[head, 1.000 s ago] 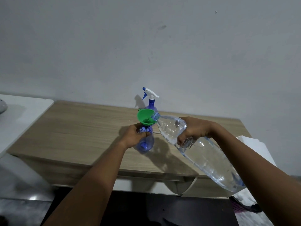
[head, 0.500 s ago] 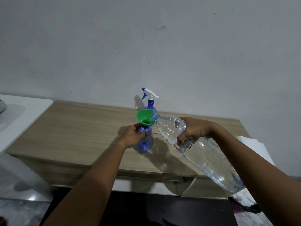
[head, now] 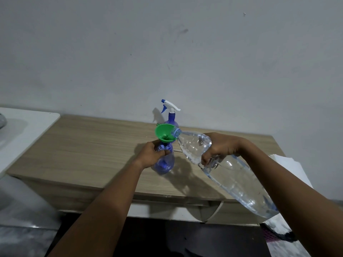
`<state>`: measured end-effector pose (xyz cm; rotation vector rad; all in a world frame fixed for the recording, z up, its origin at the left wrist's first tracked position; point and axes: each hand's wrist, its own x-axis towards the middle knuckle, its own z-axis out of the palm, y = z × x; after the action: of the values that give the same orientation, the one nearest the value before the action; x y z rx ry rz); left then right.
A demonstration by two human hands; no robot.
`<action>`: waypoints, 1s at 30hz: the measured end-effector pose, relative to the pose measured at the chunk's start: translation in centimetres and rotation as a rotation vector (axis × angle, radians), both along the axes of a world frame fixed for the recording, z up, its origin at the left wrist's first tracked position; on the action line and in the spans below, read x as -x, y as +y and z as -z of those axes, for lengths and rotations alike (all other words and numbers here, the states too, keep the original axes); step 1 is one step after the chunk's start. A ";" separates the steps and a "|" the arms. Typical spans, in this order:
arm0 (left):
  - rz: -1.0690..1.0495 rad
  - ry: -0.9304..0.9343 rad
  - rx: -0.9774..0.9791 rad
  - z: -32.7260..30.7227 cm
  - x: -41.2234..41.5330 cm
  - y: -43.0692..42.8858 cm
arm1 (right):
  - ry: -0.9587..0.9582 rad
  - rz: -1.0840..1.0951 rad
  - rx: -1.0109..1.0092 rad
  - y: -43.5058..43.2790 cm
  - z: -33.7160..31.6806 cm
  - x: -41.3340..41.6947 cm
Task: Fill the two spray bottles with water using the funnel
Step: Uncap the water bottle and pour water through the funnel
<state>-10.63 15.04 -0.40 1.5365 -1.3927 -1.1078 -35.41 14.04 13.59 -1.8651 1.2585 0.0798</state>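
A blue spray bottle without its head (head: 164, 164) stands on the wooden table (head: 83, 145), and a green funnel (head: 164, 135) sits in its neck. My left hand (head: 151, 154) grips the neck of this bottle just under the funnel. My right hand (head: 220, 147) holds a large clear water bottle (head: 232, 177) tilted, its mouth resting on the funnel's rim, water pooled toward the neck. A second blue spray bottle with a white trigger head (head: 171, 115) stands upright behind the funnel, near the wall.
A grey wall rises right behind the table. A white surface (head: 24, 130) adjoins the table on the left. White paper or cloth (head: 289, 166) lies at the table's right end. Below the table front is a dark gap.
The pose is nearly the same. The water bottle's mouth stays at the funnel; both hands keep their grips with only a slight shift in view.
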 end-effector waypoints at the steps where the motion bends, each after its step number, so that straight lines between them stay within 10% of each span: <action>1: 0.001 -0.002 0.000 0.0 0.0 0.0 | 0.000 -0.005 0.001 0.0 0.0 0.0; 30: 0.039 0.081 0.010 1.3 -0.4 -0.8 | -0.604 0.539 0.657 -3.1 8.2 -2.6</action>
<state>-10.18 14.20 -1.75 1.4470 -1.3772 -1.1719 -32.78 10.91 5.36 -1.7659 1.3746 -1.2179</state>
